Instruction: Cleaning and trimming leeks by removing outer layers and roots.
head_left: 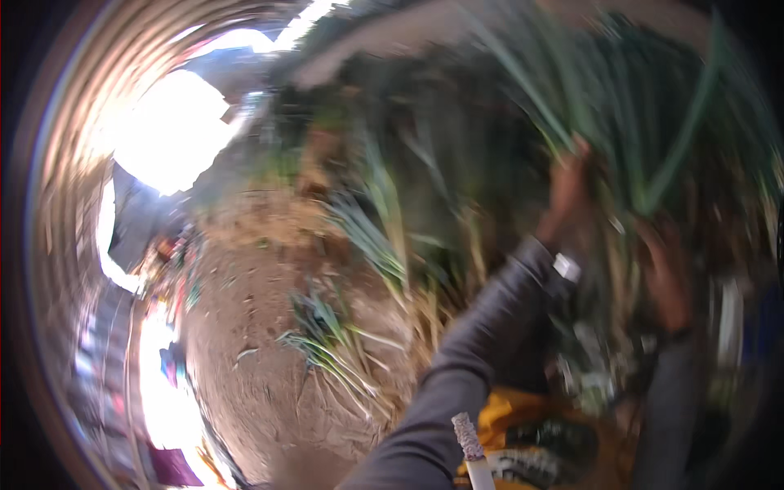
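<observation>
Long green leaves (573, 91) against and above the blurred fingers (581, 150)

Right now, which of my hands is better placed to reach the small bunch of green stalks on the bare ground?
Probably the left hand: it looks nearer that small bunch, and its forearm lies between the bunch and the right hand. Both hands are at tall leaves; blur hides their grip.

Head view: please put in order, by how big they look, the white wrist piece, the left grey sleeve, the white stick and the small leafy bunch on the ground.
1. Left grey sleeve
2. Small leafy bunch
3. White stick, probably enlarged by nearness
4. White wrist piece
</observation>
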{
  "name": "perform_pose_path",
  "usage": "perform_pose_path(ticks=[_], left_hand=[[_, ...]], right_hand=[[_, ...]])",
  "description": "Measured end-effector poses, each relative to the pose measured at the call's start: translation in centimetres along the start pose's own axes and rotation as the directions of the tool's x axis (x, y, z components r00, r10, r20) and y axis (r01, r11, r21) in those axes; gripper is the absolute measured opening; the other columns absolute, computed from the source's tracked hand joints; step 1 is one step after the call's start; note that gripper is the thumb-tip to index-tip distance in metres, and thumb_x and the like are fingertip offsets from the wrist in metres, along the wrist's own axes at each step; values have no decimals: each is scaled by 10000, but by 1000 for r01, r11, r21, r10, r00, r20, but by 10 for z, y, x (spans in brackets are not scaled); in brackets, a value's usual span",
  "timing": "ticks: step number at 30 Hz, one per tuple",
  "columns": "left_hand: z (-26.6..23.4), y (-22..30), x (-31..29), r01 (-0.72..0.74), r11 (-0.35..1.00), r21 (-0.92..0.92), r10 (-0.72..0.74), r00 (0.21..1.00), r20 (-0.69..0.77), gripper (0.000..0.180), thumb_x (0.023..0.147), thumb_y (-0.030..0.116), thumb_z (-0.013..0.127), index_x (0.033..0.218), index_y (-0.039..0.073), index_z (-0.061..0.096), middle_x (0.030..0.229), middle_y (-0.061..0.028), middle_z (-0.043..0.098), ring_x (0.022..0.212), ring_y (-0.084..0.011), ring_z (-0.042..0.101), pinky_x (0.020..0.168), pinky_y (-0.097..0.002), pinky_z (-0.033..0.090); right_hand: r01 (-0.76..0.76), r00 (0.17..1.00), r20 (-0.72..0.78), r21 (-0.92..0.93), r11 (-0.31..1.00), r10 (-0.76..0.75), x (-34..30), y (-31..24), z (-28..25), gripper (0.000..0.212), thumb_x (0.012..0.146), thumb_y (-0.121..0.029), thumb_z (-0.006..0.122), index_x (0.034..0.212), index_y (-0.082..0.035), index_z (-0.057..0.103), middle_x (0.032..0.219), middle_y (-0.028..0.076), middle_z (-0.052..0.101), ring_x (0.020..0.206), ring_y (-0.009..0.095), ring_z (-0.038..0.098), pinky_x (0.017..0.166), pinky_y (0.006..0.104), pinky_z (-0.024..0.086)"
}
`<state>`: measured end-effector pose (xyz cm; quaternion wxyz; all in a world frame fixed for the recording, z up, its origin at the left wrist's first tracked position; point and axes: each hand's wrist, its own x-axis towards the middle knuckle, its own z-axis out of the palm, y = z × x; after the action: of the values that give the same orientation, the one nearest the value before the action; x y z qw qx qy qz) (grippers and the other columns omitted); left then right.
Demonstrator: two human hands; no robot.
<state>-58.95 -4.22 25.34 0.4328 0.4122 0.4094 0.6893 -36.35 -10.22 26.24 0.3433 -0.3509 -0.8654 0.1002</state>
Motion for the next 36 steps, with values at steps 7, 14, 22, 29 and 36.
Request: perform_pose_path(ticks=[7, 14, 22, 29, 36], left_hand=[[-5, 0, 20, 84, 927, -366, -47, 993, 109, 363, 1057, 394, 525, 1183, 54, 545, 962, -73, 603, 790, -165, 563, 738, -337, 508], [15, -20, 1, 177, 931, -320, -163, 984, 72, 497, 1064, 468, 465, 1358, 74, 534, 1245, -76, 637, 1040, -217, 601, 862, -389, 489], [37, -36, 3, 178, 938, -296, -158, 983, 90, 457, 1072, 406, 478, 1351, 45, 507, 1141, -90, 625, 953, -217, 598, 826, -389, 492], [49, -41, -9, 219, 958, 184, -219, 975, -21, 514, 1016, 355, 614, 1382, 3, 532, 1284, -81, 592, 1169, -199, 544, 1053, -391, 382], [61, -8, -45, 330, 920, 211, -340, 940, 14, 532, 1032, 335, 583, 1419, -20, 499, 1292, -112, 596, 1183, -221, 575, 1053, -372, 415]], right_hand=[[-804, 483, 664, 79, 589, 570, -122, 64, 51, 287, 914, -228, 676, 1068, 15, 668, 940, 194, 696, 885, 278, 700, 749, 377, 537], [-626, 777, 330, 311, 715, 537, -108, 48, 48, 502, 986, -415, 599, 1201, 37, 642, 1142, 232, 671, 1019, 331, 677, 878, 440, 510], [-455, 881, 270, 705, 544, 387, -120, 33, 95, 511, 965, -366, 670, 1265, 37, 582, 1043, 187, 665, 877, 275, 642, 792, 374, 511], [-690, 702, 384, 576, 438, 600, -129, 75, 129, 403, 937, -380, 689, 896, 13, 611, 687, 175, 589, 631, 303, 606, 611, 431, 450], [-726, 642, -37, 293, 622, 766, -118, 226, 186, 438, 1051, -337, 488, 1310, 4, 579, 1286, 242, 623, 1146, 330, 633, 979, 429, 504]])
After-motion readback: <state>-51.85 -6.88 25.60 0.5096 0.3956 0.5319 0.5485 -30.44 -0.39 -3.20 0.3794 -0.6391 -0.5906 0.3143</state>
